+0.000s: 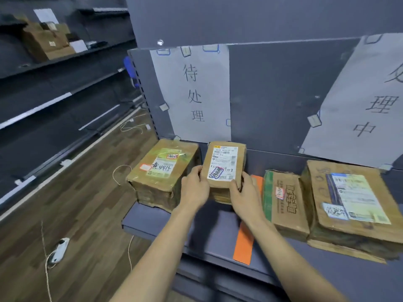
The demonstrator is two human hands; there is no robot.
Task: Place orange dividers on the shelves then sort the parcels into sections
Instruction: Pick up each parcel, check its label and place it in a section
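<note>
Here we grip a small parcel [224, 168] with our left hand [194, 188] and right hand [245, 192], fingers pressed flat against its two sides. It sits on the grey shelf [207, 227], just left of the orange divider [244, 243]. A larger taped parcel [162, 173] lies further left of the divider; two more boxes [283, 201] lie to its right.

I read 待处理 on the left paper sign [192, 94], 理中 w/ top char cut off on the right paper sign [370, 101], 件 on the held parcel's label [223, 163]; other labels too blurry.

Two bare forearms, no sleeves, left hand [194, 188] and right hand [244, 192] ungloved, no rings
</note>
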